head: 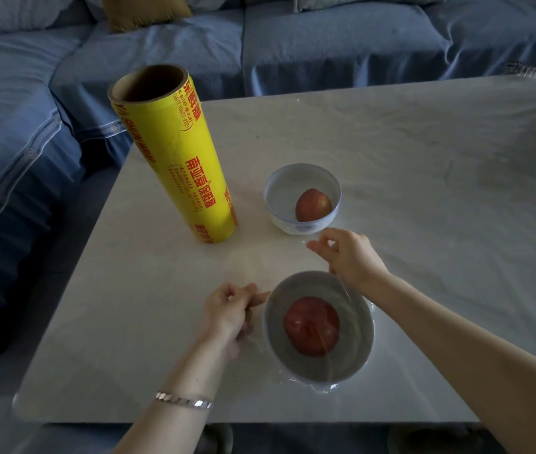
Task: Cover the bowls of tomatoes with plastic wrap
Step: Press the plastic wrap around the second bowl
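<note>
- Right hand [348, 257] sits just past the far rim of the near bowl [355, 352]. Fingers curled in, thumb and forefinger closed to a narrow pinch on the plastic wrap [325, 386].
- Left hand [230, 309] is just beside that bowl's left rim. Its fingers are bunched up tight too, thumb against fingertips, nipping the film's edge on that side.
- The wrap lies over the near bowl — you can see creases running across the top and a crinkly fringe sticking out at the near side.
- Near tomato [311, 326] shows through the film, a bit hazy.
- Far bowl [302, 198] stands beyond the right hand with the far tomato [313, 205] in it, lying toward its right side.
- Yellow roll [174, 158] stands on end, left of the far bowl, leaning in the wide-angle view.
- All of it is on a pale marble table [424, 158], blue sofa [14, 126] behind.
- Hard to make out: the film is clear, so exactly where its edges run between the two hands — can't tell. Both forearms are cut off by the frame's bottom edge.
</note>
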A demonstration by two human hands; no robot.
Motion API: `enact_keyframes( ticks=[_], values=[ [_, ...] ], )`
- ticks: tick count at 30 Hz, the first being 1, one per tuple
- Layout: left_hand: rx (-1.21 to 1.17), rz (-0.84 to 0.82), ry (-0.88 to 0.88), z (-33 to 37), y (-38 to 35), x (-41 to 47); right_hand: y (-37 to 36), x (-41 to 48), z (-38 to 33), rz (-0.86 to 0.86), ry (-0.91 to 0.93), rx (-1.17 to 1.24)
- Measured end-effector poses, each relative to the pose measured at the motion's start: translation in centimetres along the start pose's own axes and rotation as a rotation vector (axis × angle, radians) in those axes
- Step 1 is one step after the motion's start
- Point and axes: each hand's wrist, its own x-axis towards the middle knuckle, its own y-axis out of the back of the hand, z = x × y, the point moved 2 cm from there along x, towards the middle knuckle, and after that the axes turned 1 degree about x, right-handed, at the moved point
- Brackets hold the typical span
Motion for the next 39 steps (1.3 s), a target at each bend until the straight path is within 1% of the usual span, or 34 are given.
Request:
enact_keyframes(
  ticks=[2,4,7,9,10,12,13,14,15,16,17,18,19,20,22,24,25,26,27,28,31,33,34,36,39],
  values=[
    [-0.021,0.009,0.059,-0.4,-0.1,0.3,-0.1,0.3,0.5,-0.088,-0.071,0.006],
    [0.071,0.019,0.008,-1.0,0.0,1.1,-0.2,0.3,0.9,-0.184,-0.151,0.051],
    [0.262,-0.004,-0.095,-1.1,0.3,1.9,-0.3,-0.8,1.2,-0.305,-0.332,0.255],
    [0.413,-0.007,-0.233,-0.8,0.9,2.3,-0.1,-1.6,1.7,-0.334,-0.419,0.297],
    [0.519,0.023,-0.319,-0.5,1.2,2.3,0.1,-2.0,2.0,-0.353,-0.446,0.327],
    [0.691,0.171,-0.519,0.4,2.0,1.6,0.5,-2.7,2.6,-0.434,-0.49,0.476],
    [0.692,0.242,-0.624,0.8,2.2,0.8,1.0,-3.0,2.9,-0.485,-0.502,0.544],
    [0.659,0.259,-0.722,1.2,2.1,-0.3,1.4,-3.2,3.2,-0.521,-0.501,0.565],
    [0.632,0.202,-0.806,1.7,1.6,-1.6,1.9,-3.4,3.5,-0.54,-0.494,0.545],
    [0.636,0.085,-0.856,2.0,1.0,-2.7,2.3,-3.7,3.7,-0.55,-0.493,0.515],
    [0.681,-0.068,-0.86,2.3,0.2,-4.0,2.6,-3.8,4.0,-0.558,-0.501,0.495],
    [0.761,-0.223,-0.824,2.3,-0.5,-4.9,2.7,-4.0,4.1,-0.565,-0.517,0.487],
    [0.872,-0.341,-0.786,2.1,-1.3,-5.6,2.7,-4.1,4.2,-0.566,-0.523,0.493],
    [1.011,-0.403,-0.765,1.9,-1.8,-6.0,2.7,-4.3,4.2,-0.555,-0.513,0.504],
    [1.251,-0.428,-0.77,1.5,-2.6,-6.1,2.6,-4.4,4.0,-0.467,-0.462,0.579],
    [1.358,-0.427,-0.779,1.2,-3.0,-5.8,2.7,-4.4,3.4,-0.307,-0.412,0.767],
    [1.373,-0.422,-0.785,1.0,-3.1,-5.7,2.8,-4.3,3.0,-0.218,-0.392,0.858],
    [1.367,-0.405,-0.798,0.8,-3.1,-5.5,2.9,-4.2,2.3,-0.134,-0.365,0.894],
    [1.343,-0.382,-0.818,0.6,-3.1,-5.4,2.9,-4.1,1.7,-0.06,-0.332,0.858],
    [1.313,-0.367,-0.842,0.3,-3.0,-5.3,2.9,-4.1,1.0,0.0,-0.288,0.77],
    [1.25,-0.346,-0.887,-0.5,-3.0,-5.1,2.8,-4.1,-0.8,0.164,-0.072,0.457],
    [1.223,-0.325,-0.888,-0.6,-3.1,-5.1,3.0,-4.4,-1.1,0.243,0.051,0.312],
    [1.213,-0.319,-0.886,-0.5,-3.1,-5.1,3.1,-4.3,-0.9,0.272,0.079,0.273],
    [1.216,-0.343,-0.869,-0.3,-3.2,-5.3,3.2,-3.9,0.1,0.313,0.081,0.244],
    [1.208,-0.365,-0.852,0.0,-3.2,-5.4,2.7,-2.6,2.2,0.319,-0.016,0.241]
  ],
)
